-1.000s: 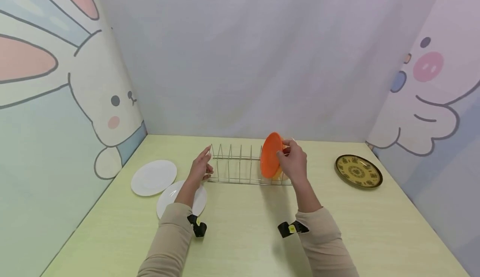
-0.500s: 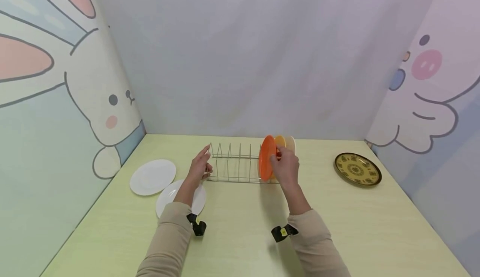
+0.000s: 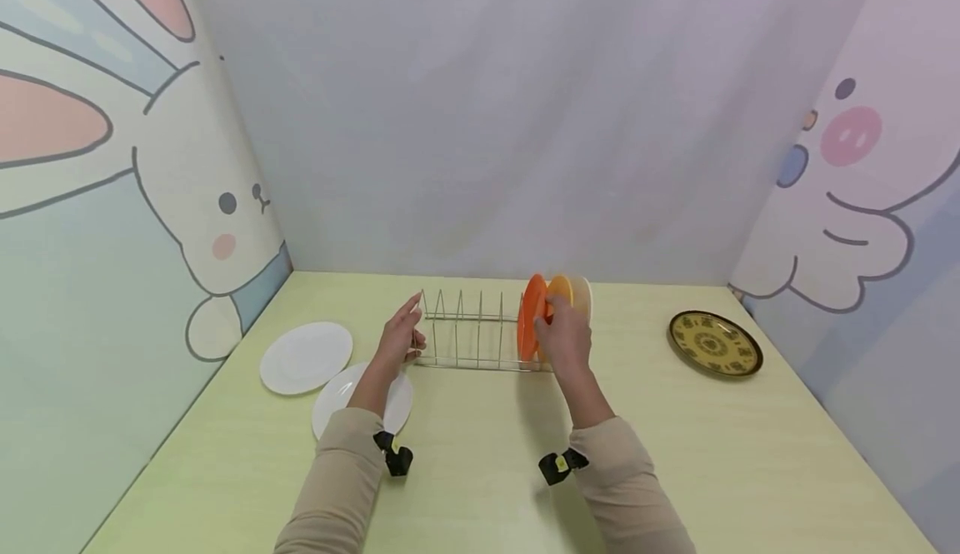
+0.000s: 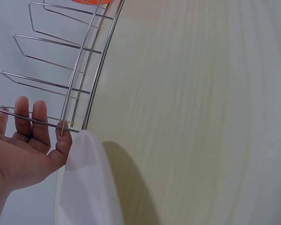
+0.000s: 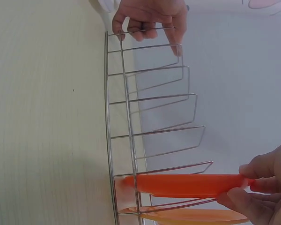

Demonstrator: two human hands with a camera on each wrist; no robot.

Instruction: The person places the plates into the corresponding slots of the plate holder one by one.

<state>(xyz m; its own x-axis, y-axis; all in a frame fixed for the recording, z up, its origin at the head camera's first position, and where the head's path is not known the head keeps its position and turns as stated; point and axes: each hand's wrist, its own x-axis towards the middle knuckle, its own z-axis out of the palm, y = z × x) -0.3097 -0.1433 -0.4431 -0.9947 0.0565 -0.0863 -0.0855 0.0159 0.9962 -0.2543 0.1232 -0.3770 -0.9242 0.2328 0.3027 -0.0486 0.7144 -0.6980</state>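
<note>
A wire dish rack [image 3: 480,362] stands at the back of the table. My left hand [image 3: 397,333] grips its left end wire, fingers curled round it in the left wrist view. An orange-red plate [image 3: 531,317] stands on edge in a slot toward the rack's right end. My right hand [image 3: 567,333] pinches this plate's edge between thumb and fingers, seen from the side in the right wrist view. Just right of it stand a yellow-orange plate [image 3: 561,287] and a cream plate [image 3: 582,291], both upright and partly hidden by the right hand.
Two white plates lie at the left, one farther back [image 3: 306,357] and one nearer [image 3: 337,400], partly under my left forearm. A brown-rimmed patterned plate [image 3: 716,344] lies at the right. Printed walls [image 3: 480,121] enclose the table on three sides.
The orange-red plate has moved slightly left and down into its slot and now stands more upright. My right hand has come left and lower with it. My left hand stays on the rack.
</note>
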